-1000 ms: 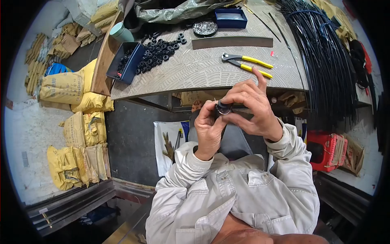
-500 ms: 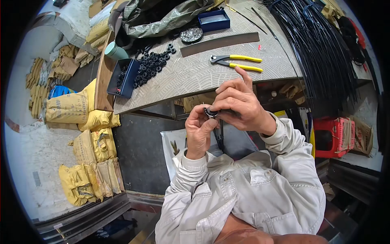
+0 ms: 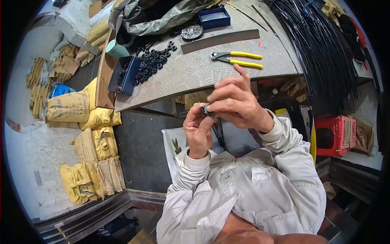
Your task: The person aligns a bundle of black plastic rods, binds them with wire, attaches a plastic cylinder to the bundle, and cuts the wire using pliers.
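Note:
In front of my chest, the thumb and fingers of my left hand (image 3: pixel 198 130) pinch a small black round part (image 3: pixel 207 110). A thin light-coloured wire or pin pokes up beside it. My right hand (image 3: pixel 237 101) closes its thumb and index finger on the same part from the right, its little finger raised and its other fingers slightly blurred. Most of the part is hidden by the fingers. Dark thin strands (image 3: pixel 219 132) hang below the hands; whether they join the part I cannot tell. Yellow-handled pincers (image 3: pixel 245 53) lie on the table beyond my right hand.
On the table (image 3: pixel 191 75) are a heap of small black parts (image 3: pixel 152 65), a blue box (image 3: pixel 129 79), a round dish (image 3: pixel 191 32), a flat dark strip (image 3: pixel 221 41) and another blue box (image 3: pixel 214 23). Long black rods (image 3: pixel 317 49) lie right. A red stool (image 3: pixel 333 138) stands below.
Both hands have shifted slightly left. My right fingers have moved over the part, and its shiny rim now shows less. The pincers and the heap lie as before.

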`<state>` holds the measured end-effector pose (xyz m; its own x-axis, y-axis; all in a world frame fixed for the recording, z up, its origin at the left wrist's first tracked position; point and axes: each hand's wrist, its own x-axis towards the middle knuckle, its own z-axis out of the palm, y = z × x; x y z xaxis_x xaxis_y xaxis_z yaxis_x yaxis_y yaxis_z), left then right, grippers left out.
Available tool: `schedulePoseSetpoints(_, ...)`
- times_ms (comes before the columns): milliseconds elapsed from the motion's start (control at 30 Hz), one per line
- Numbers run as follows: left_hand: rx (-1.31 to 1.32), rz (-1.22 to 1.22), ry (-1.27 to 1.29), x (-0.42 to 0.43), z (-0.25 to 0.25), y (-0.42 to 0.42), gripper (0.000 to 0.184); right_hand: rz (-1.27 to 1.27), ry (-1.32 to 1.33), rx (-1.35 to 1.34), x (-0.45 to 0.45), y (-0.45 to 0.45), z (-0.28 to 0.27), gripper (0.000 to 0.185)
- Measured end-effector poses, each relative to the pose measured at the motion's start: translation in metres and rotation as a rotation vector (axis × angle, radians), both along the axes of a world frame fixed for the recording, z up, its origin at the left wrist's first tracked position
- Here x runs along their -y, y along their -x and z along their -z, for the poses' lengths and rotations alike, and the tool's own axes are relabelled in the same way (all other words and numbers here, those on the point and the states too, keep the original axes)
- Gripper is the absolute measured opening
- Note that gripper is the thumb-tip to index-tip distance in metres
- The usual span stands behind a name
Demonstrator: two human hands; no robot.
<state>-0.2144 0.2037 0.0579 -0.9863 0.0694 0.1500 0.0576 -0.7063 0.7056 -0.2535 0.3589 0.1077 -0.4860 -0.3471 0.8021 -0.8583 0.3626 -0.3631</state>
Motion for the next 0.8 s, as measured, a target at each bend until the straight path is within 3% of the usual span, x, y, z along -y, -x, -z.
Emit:
schedulePoseSetpoints(67,-0.049,-0.005,0.008,0.002,0.003,0.002,0.036,0.013,0.229,0.287,0.004,-0.005,0.008,0.031)
schedulePoseSetpoints(100,-0.096,-0.011,0.017,0.003,0.005,0.003,0.035,0.012,0.229,0.286,0.005,-0.006,0.017,0.031)
schedulePoseSetpoints(200,-0.095,0.014,0.035,0.007,0.001,0.002,0.032,-0.531,0.674,0.965,0.012,-0.012,0.048,0.026)
schedulePoseSetpoints(233,-0.111,0.052,0.036,0.009,0.0,0.002,0.032,-0.589,0.788,1.051,0.016,-0.015,0.052,0.02)
schedulePoseSetpoints(400,-0.189,0.016,0.193,0.025,-0.001,-0.005,0.032,-0.681,0.616,1.088,0.019,-0.018,0.038,0.017)
schedulePoseSetpoints(467,-0.175,-0.052,0.216,0.026,-0.003,-0.013,0.031,-0.568,0.44,0.953,0.022,-0.021,0.032,0.017)
schedulePoseSetpoints(633,-0.116,-0.232,0.217,0.019,-0.017,-0.025,0.028,-0.351,0.34,0.838,0.03,-0.033,0.014,0.023)
schedulePoseSetpoints(800,-0.193,-0.047,0.19,0.033,-0.009,-0.024,0.028,-0.484,0.425,0.759,0.038,-0.034,0.033,0.026)
